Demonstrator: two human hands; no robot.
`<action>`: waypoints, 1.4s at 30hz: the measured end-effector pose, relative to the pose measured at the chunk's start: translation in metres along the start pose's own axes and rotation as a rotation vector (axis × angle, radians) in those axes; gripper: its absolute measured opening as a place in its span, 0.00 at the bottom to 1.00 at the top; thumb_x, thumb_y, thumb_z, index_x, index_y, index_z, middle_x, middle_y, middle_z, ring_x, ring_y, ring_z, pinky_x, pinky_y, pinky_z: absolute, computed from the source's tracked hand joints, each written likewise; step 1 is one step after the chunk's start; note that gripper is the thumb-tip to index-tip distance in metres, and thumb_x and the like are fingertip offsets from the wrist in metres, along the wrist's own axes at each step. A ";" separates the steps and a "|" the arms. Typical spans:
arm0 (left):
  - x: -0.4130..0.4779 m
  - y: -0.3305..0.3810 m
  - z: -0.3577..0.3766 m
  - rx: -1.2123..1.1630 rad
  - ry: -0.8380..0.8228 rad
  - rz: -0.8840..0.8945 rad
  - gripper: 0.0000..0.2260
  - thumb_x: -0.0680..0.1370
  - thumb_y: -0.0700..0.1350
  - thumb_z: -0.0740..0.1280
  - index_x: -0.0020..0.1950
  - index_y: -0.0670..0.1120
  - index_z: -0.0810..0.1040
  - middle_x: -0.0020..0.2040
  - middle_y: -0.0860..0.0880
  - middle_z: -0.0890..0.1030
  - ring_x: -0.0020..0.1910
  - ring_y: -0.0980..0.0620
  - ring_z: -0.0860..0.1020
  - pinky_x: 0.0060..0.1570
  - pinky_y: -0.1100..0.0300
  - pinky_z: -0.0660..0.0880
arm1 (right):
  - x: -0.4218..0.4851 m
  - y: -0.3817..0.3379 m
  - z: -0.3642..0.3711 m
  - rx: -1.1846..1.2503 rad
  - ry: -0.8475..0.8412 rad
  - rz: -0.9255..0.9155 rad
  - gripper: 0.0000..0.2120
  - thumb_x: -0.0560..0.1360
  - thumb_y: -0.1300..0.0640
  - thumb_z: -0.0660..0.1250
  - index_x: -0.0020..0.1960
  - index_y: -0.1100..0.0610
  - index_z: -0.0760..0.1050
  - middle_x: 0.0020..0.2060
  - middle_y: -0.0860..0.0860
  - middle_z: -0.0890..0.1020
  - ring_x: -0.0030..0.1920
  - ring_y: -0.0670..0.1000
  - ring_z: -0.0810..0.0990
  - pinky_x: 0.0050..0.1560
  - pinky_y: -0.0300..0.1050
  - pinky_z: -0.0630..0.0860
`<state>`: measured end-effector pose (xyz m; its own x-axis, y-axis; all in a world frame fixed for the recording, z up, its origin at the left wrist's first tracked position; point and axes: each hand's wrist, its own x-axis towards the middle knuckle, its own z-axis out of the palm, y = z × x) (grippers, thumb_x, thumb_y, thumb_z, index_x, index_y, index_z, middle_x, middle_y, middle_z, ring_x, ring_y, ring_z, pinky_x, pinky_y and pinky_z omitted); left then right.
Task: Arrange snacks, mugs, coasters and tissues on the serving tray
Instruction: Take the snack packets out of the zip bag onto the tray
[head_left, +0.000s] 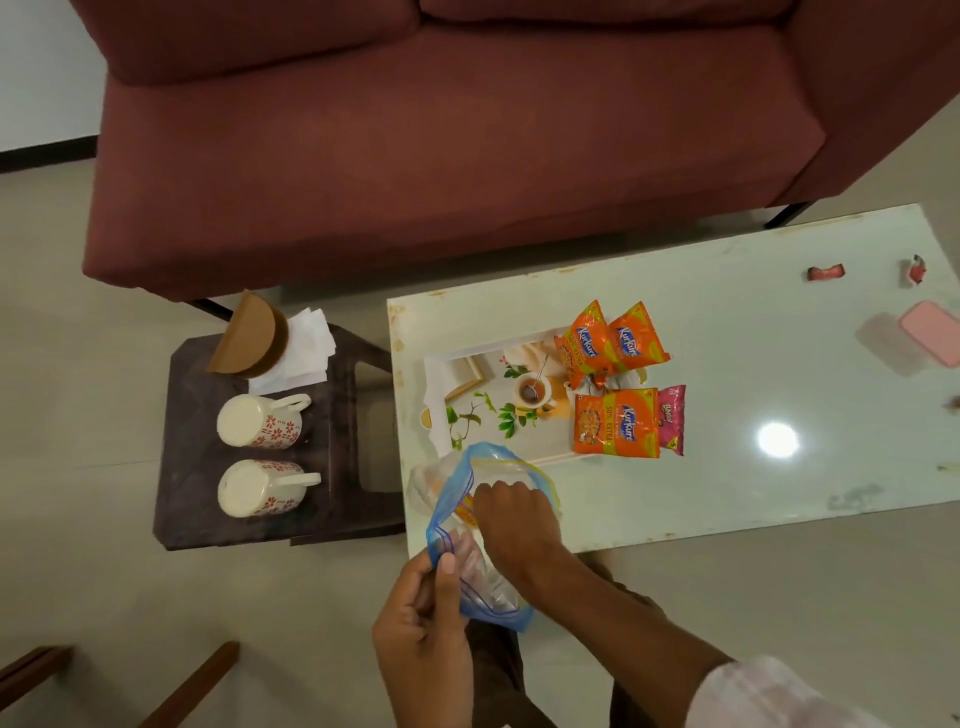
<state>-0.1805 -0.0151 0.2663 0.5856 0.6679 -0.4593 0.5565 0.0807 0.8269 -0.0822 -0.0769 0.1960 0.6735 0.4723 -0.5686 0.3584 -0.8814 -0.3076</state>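
Observation:
A printed serving tray (470, 384) lies on the white table. Three orange snack packets (615, 423) and a pink packet (671, 418) rest on its right part. At the table's near left corner a clear zip bag (485, 582) with a blue rim stands open. My left hand (423, 623) pinches the bag's rim. My right hand (511, 514) is inside the bag's mouth, and its fingers are hidden there. Two white floral mugs (260, 421) lie on their sides on a dark stool, with brown coasters (249, 338) and white tissues (306, 353) behind them.
The dark stool (343, 514) stands left of the white table (727, 364). A maroon sofa (441, 130) fills the back. A pink lidded box (930, 330) and small red wrappers (826, 272) lie at the table's far right. Wooden legs (192, 686) show at the bottom left.

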 end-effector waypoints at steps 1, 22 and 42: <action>-0.002 -0.003 0.000 0.026 0.008 0.015 0.10 0.80 0.37 0.65 0.58 0.37 0.82 0.51 0.41 0.87 0.53 0.45 0.84 0.57 0.42 0.80 | 0.000 0.000 0.002 0.033 0.010 -0.009 0.13 0.77 0.63 0.62 0.61 0.61 0.70 0.56 0.57 0.79 0.56 0.58 0.79 0.53 0.49 0.74; 0.034 -0.012 -0.008 0.029 0.204 -0.006 0.10 0.77 0.49 0.69 0.55 0.47 0.84 0.42 0.54 0.85 0.43 0.57 0.84 0.30 0.72 0.78 | -0.121 -0.019 -0.064 0.736 0.617 -0.172 0.13 0.80 0.54 0.57 0.60 0.44 0.76 0.52 0.40 0.83 0.49 0.41 0.81 0.49 0.27 0.75; 0.029 -0.008 -0.041 -0.028 0.090 0.020 0.09 0.81 0.38 0.64 0.51 0.48 0.83 0.39 0.59 0.88 0.40 0.62 0.86 0.37 0.67 0.82 | 0.083 0.162 0.038 1.299 0.628 0.575 0.08 0.81 0.54 0.60 0.57 0.52 0.74 0.54 0.53 0.80 0.54 0.55 0.81 0.48 0.51 0.81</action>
<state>-0.1923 0.0339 0.2599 0.5400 0.7335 -0.4127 0.5279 0.0866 0.8449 0.0076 -0.1802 0.0702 0.7909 -0.2866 -0.5406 -0.5976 -0.1718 -0.7832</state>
